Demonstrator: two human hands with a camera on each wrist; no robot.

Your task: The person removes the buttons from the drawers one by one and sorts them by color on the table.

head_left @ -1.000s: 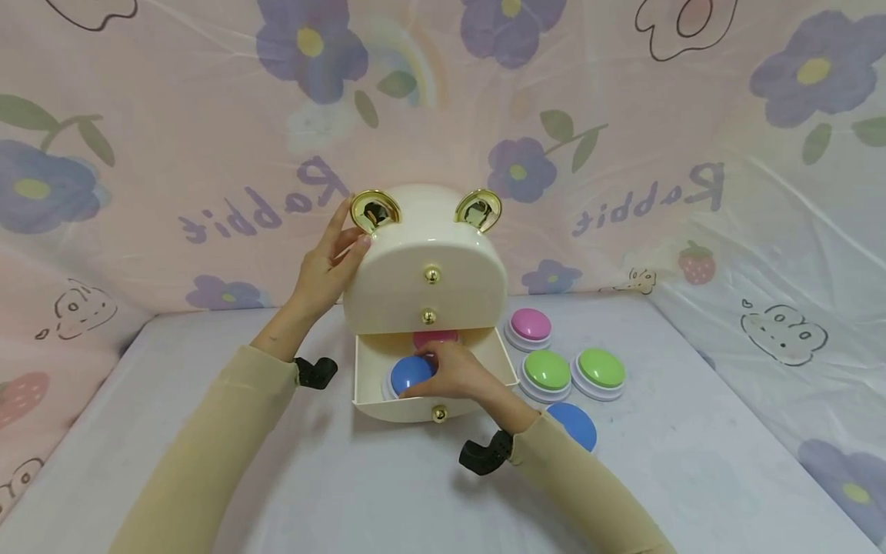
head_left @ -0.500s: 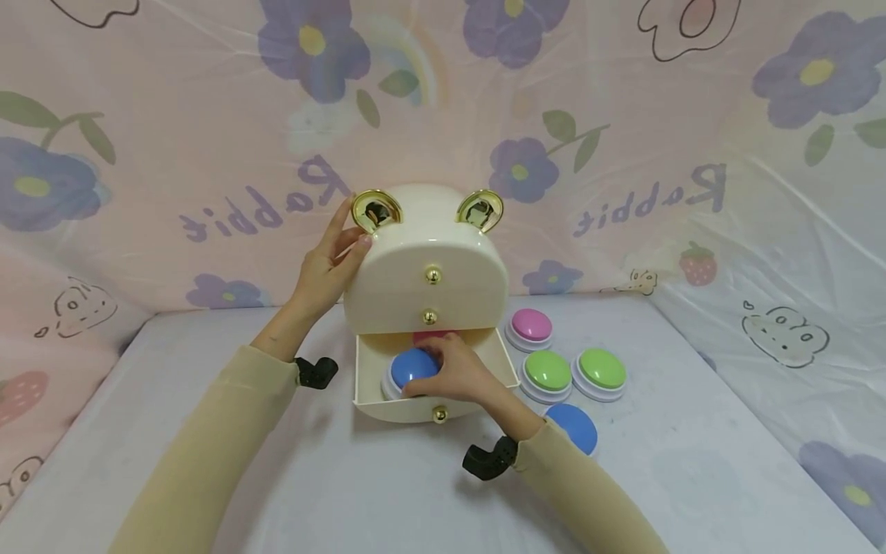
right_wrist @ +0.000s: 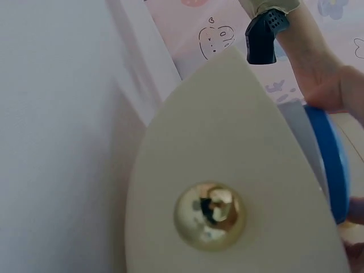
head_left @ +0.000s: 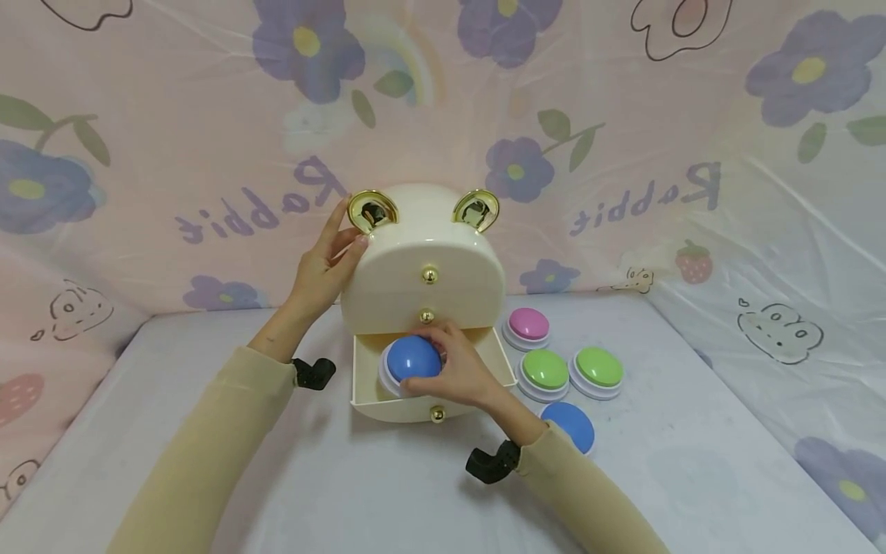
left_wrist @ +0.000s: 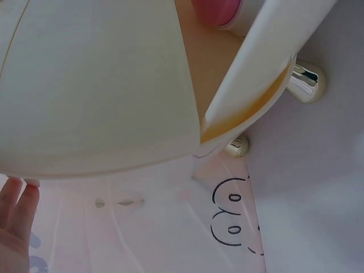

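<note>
A cream drawer box (head_left: 424, 285) with gold ears stands on the table, its bottom drawer (head_left: 367, 372) pulled out. My right hand (head_left: 453, 368) grips a round blue push button (head_left: 414, 358) with a white base, thumb at the near side and fingers behind. The button is tilted within the drawer's outline; its contact with the floor is hidden. In the right wrist view, the blue dome (right_wrist: 329, 162) shows past the drawer front (right_wrist: 210, 136). My left hand (head_left: 323, 271) rests against the box's left side, just under the ear, with extended fingers. A pink button (left_wrist: 216, 10) lies inside the drawer in the left wrist view.
Right of the box on the white tabletop (head_left: 692, 415) stand a pink button (head_left: 529, 324), two green buttons (head_left: 544, 369) and another blue button (head_left: 569, 427), partly covered by my right sleeve. A patterned cloth (head_left: 429, 131) hangs close behind the box.
My right hand has raised the blue button slightly and tipped it, moving it toward the back of the drawer. The pink button behind is now hidden in the head view. My left hand stays put.
</note>
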